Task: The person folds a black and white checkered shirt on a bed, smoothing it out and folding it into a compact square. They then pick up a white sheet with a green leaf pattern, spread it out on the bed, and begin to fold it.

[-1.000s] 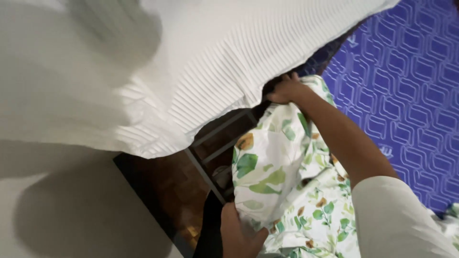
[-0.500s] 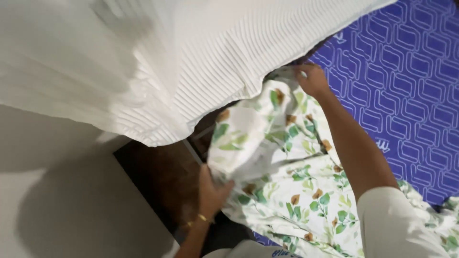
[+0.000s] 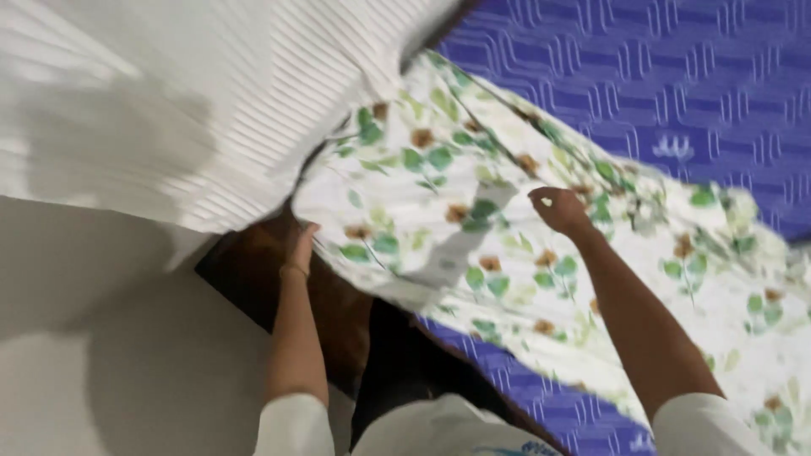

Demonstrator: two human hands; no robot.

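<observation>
my left hand (image 3: pixel 297 247) pinches the near left edge of the leaf-print sheet (image 3: pixel 473 211), which lies spread over the blue patterned mattress (image 3: pixel 667 76). my right hand (image 3: pixel 557 209) is closed on a fold in the sheet's middle. a white ribbed cloth (image 3: pixel 169 93) hangs at the far left.

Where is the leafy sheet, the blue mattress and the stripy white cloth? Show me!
leafy sheet (image 3: pixel 439 181), head view, on the middle of its spread part.
blue mattress (image 3: pixel 667 76), head view, on its bare patterned top.
stripy white cloth (image 3: pixel 169 101), head view, on its ribbed middle.
</observation>
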